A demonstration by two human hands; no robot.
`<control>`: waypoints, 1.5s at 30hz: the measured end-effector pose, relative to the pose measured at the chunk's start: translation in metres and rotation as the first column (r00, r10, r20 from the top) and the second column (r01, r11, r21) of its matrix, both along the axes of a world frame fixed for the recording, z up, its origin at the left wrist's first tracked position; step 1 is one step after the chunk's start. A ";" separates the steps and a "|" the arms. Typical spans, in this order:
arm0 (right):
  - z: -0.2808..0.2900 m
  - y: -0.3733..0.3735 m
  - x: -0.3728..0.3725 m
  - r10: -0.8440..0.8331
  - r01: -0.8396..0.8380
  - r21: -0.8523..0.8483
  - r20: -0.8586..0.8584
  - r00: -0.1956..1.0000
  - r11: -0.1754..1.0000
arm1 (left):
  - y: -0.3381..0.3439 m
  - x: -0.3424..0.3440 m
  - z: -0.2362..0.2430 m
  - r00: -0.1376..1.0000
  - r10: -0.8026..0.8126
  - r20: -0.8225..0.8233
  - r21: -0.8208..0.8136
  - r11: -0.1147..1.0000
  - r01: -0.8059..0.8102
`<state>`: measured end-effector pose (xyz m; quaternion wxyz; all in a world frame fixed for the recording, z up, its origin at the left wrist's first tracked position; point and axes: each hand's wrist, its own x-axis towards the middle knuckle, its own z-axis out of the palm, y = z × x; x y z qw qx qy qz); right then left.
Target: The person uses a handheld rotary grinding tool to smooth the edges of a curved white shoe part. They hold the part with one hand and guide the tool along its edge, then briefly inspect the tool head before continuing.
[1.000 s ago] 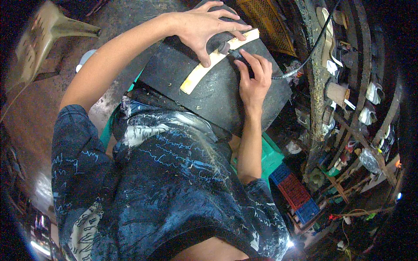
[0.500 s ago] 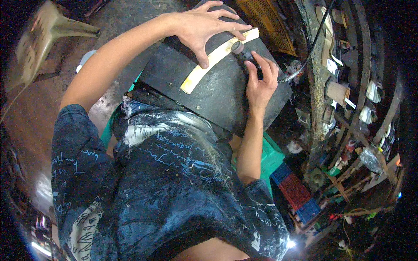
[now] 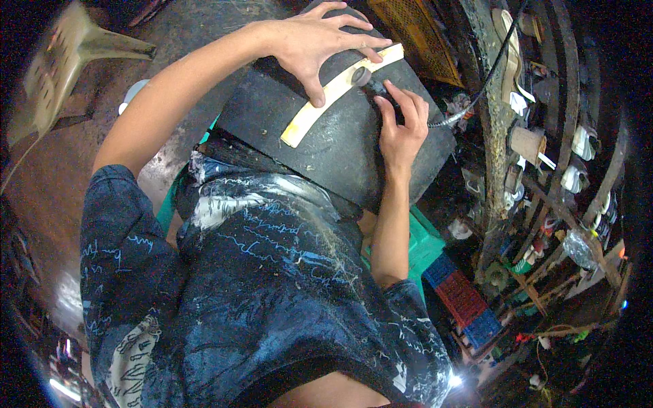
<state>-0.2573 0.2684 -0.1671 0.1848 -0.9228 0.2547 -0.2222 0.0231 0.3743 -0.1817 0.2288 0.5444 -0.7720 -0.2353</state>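
A pale cream, gently curved strip (image 3: 307,122) lies slantwise on a dark flat board (image 3: 272,112) over my lap. Across its upper part my left hand (image 3: 307,49) is spread, fingers apart, thumb and fingertips pressing the strip against the board. My right hand (image 3: 406,126) is closed around a dark hand-held rotary tool (image 3: 375,87) with a cable (image 3: 452,121) trailing off to the right. The tool's round grinding head (image 3: 361,75) touches or nearly touches the strip's right edge, between my left thumb and fingers. Whether it is spinning cannot be made out.
Beyond the board stands a yellow perforated crate (image 3: 415,34). Wooden racks on the right carry several sandals and shoes (image 3: 527,144). A green plastic seat (image 3: 423,238) and a blue and red woven piece (image 3: 459,299) are at my right. A beige plastic chair (image 3: 68,61) stands far left.
My right hand has shifted slightly left with the rotary tool, bringing its head from the strip's right side onto its edge. My left hand and the strip look almost unmoved.
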 end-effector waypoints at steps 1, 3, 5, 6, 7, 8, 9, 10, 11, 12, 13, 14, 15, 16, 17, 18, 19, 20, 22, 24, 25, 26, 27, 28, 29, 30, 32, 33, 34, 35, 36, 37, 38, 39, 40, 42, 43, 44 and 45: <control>0.001 0.001 -0.001 0.013 -0.013 0.015 -0.015 1.000 1.000 | 0.000 0.000 0.001 1.000 -0.004 -0.008 -0.001 1.000 0.004; 0.001 0.000 -0.003 0.030 -0.030 0.027 -0.023 0.999 0.999 | 0.000 0.001 0.004 1.000 -0.009 -0.013 0.002 1.000 0.009; 0.001 -0.001 -0.004 0.047 -0.046 0.022 -0.007 0.999 0.999 | 0.002 0.002 0.009 1.000 -0.007 -0.006 0.012 1.000 0.007; 0.001 -0.003 -0.004 0.015 -0.015 0.006 -0.005 1.000 1.000 | 0.004 0.002 0.012 1.000 -0.017 -0.016 0.025 1.000 0.017; 0.001 -0.006 -0.004 -0.010 0.010 -0.010 -0.002 1.000 1.000 | 0.007 0.004 0.015 0.999 -0.025 -0.025 0.039 0.999 0.026; 0.002 -0.007 -0.004 -0.055 0.055 -0.016 0.003 0.998 0.998 | 0.009 0.004 0.017 0.999 -0.032 -0.030 0.053 0.998 0.033; 0.002 -0.007 -0.005 -0.051 0.050 -0.013 -0.009 0.999 0.999 | 0.009 0.003 0.019 0.999 -0.023 -0.022 0.031 0.999 0.024; 0.002 -0.006 -0.006 -0.006 0.006 0.007 -0.010 1.000 1.000 | 0.007 0.001 0.020 1.000 -0.017 -0.015 0.008 1.000 0.017; 0.002 -0.006 -0.006 0.021 -0.021 0.034 -0.014 1.000 0.999 | 0.005 0.000 0.021 1.000 -0.012 -0.010 -0.015 1.000 0.012; 0.001 -0.005 -0.007 0.066 -0.065 0.053 -0.007 0.998 0.996 | 0.006 0.001 0.022 1.000 -0.014 -0.026 0.010 1.000 0.014; 0.002 -0.003 -0.009 0.068 -0.065 0.072 -0.030 0.997 0.995 | 0.007 0.003 0.023 0.999 -0.015 -0.043 0.035 0.999 0.017; 0.001 -0.003 -0.009 0.037 -0.036 0.055 -0.027 0.999 0.998 | 0.007 0.003 0.024 0.998 -0.017 -0.063 0.062 0.998 0.021; 0.001 -0.002 -0.008 0.017 -0.017 0.035 -0.011 1.000 0.999 | 0.006 0.003 0.024 0.998 -0.018 -0.058 0.081 0.996 0.023; 0.001 -0.002 -0.008 -0.013 0.013 0.021 -0.004 1.000 1.000 | 0.005 0.004 0.024 0.999 -0.018 -0.051 0.099 0.995 0.023; 0.001 -0.001 -0.008 0.029 -0.029 0.021 0.003 1.000 0.999 | 0.004 0.004 0.024 0.999 -0.018 -0.043 0.119 0.993 0.023; 0.002 0.000 -0.008 0.062 -0.062 0.028 0.002 0.998 0.998 | 0.004 0.004 0.024 0.999 -0.014 -0.036 0.121 0.992 0.019; 0.003 0.001 -0.009 0.093 -0.093 0.034 0.000 0.996 0.995 | 0.003 0.003 0.023 0.999 -0.013 -0.031 0.123 0.992 0.017; 0.004 0.002 -0.010 0.109 -0.108 0.051 -0.014 0.994 0.993 | 0.002 0.002 0.021 1.000 -0.014 -0.026 0.122 0.992 0.017; 0.006 0.002 -0.011 0.153 -0.151 0.078 -0.021 0.988 0.985 | 0.001 0.000 0.018 1.000 -0.014 -0.008 0.035 0.999 0.014; 0.006 0.002 -0.011 0.076 -0.074 0.062 -0.034 0.997 0.995 | 0.001 0.000 0.015 1.000 -0.016 -0.013 0.033 0.999 0.017; 0.006 0.001 -0.010 0.049 -0.047 0.047 -0.036 0.998 0.998 | 0.002 0.002 0.015 1.000 -0.020 -0.023 0.073 0.997 0.021; 0.006 0.001 -0.010 0.014 -0.012 0.036 -0.046 0.999 0.999 | 0.002 0.003 0.014 0.999 -0.023 -0.034 0.113 0.993 0.027; 0.005 0.001 -0.010 0.010 -0.009 0.025 -0.042 0.999 1.000 | 0.002 0.003 0.013 1.000 -0.019 -0.021 0.072 0.997 0.021; 0.005 0.001 -0.010 0.048 -0.048 0.027 -0.026 0.998 0.998 | 0.002 0.003 0.013 1.000 -0.014 -0.008 0.030 0.999 0.015; 0.004 0.001 -0.011 0.073 -0.073 0.037 -0.022 0.997 0.997 | 0.003 0.003 0.012 1.000 -0.009 0.003 -0.012 1.000 0.009; 0.003 0.002 -0.012 0.107 -0.107 0.039 -0.002 0.994 0.994 | 0.003 0.003 0.011 1.000 -0.015 -0.016 0.006 1.000 0.015; 0.002 0.003 -0.013 0.115 -0.114 0.033 -0.023 0.993 0.993 | 0.005 0.005 0.010 0.998 -0.026 -0.056 0.041 0.999 0.028; 0.002 0.004 -0.014 0.098 -0.097 0.028 -0.019 0.995 0.995 | 0.003 0.003 0.009 0.999 -0.022 -0.037 0.022 0.999 0.023; 0.002 0.004 -0.014 0.081 -0.080 0.024 -0.015 0.997 0.996 | 0.002 0.001 0.008 1.000 -0.017 -0.018 0.003 1.000 0.017; 0.002 0.005 -0.014 0.050 -0.049 0.029 -0.032 0.998 0.998 | 0.002 0.001 0.008 1.000 -0.010 0.000 -0.013 1.000 0.010; 0.003 0.005 -0.015 0.093 -0.092 0.028 -0.027 0.995 0.995 | 0.002 0.000 0.009 1.000 -0.009 -0.003 -0.010 1.000 0.009; 0.003 0.005 -0.015 0.123 -0.121 0.034 -0.033 0.992 0.992 | 0.001 0.001 0.010 1.000 -0.011 -0.006 -0.008 1.000 0.011; 0.004 0.006 -0.015 0.150 -0.149 0.039 -0.039 0.988 0.988 | 0.001 0.000 0.011 1.000 -0.014 -0.009 -0.009 1.000 0.014; 0.004 0.006 -0.015 0.162 -0.160 0.037 -0.047 0.986 0.986 | 0.001 0.002 0.013 1.000 -0.021 -0.020 0.033 0.999 0.022; 0.005 0.007 -0.015 0.145 -0.144 0.031 -0.049 0.988 0.989 | 0.001 0.004 0.015 0.999 -0.027 -0.033 0.076 0.997 0.029; 0.005 0.008 -0.015 0.126 -0.125 0.022 -0.040 0.991 0.992 | 0.002 0.005 0.017 0.998 -0.032 -0.055 0.119 0.992 0.038; 0.005 0.008 -0.015 0.147 -0.146 0.029 -0.032 0.989 0.989 | 0.002 0.005 0.018 0.998 -0.032 -0.061 0.117 0.992 0.039; 0.005 0.009 -0.016 0.159 -0.158 0.040 -0.031 0.987 0.987 | 0.002 0.005 0.017 0.997 -0.034 -0.066 0.113 0.993 0.041; 0.005 0.009 -0.016 0.171 -0.170 0.049 -0.030 0.985 0.984 | 0.002 0.004 0.015 0.998 -0.029 -0.047 0.075 0.997 0.033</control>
